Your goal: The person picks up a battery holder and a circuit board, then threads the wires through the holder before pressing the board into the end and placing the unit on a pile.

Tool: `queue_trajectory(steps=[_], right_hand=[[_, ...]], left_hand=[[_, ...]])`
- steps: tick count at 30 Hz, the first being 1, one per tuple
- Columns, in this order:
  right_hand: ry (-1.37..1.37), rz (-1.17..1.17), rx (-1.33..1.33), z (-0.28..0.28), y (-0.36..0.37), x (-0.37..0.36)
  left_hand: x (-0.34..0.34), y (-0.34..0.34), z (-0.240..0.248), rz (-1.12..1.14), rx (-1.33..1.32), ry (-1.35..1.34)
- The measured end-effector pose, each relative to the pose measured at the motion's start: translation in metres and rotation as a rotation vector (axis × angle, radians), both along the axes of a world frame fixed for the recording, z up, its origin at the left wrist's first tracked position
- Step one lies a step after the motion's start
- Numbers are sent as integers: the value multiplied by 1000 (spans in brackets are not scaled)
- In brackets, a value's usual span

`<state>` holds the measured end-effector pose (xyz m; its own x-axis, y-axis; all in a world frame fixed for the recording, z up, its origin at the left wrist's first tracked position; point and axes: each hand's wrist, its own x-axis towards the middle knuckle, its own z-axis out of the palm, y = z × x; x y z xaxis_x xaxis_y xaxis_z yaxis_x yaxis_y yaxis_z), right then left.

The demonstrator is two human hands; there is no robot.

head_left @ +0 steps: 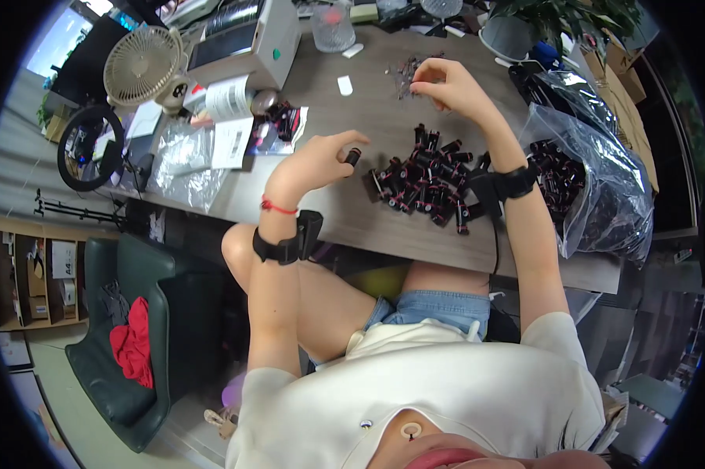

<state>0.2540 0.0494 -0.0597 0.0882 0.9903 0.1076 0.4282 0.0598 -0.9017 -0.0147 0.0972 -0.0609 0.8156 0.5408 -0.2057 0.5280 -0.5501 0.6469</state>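
Observation:
My left hand [319,162] grips a small black cylinder [353,156] between thumb and fingers, above the table left of a heap. That heap [426,180] is made of many similar short black cylinders with pinkish ends, lying loose on the table. Farther back, my right hand [451,87] is closed in a pinch beside a little scatter of tiny transparent and dark bits [405,76]. Whatever its fingertips hold is too small to make out. Black straps with a small box sit on both my wrists.
A transparent plastic bag [610,184] with more black cylinders stands at the right edge of the table [337,211]. Toward the left are a fan [143,66], a white box-shaped machine [274,47], plastic packaging [184,160] and a ring light [90,148]. A glass [333,30] and a potted plant [507,39] stand behind.

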Motion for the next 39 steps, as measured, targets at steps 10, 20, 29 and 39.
queue_trajectory(steps=[10,20,29,39], right_hand=[[32,-52,410,44,-32,-41],[-450,-117,692,52,-43,-63],[573,-47,154,63,-57,-79],[543,-102,319,61,-69,-109]], left_hand=[[67,-18,26,293,-299,-867],[61,-23,28,329,-350,-1017],[48,-41,41,558,722,-1075],[40,-46,38,503,1104,-1072]])
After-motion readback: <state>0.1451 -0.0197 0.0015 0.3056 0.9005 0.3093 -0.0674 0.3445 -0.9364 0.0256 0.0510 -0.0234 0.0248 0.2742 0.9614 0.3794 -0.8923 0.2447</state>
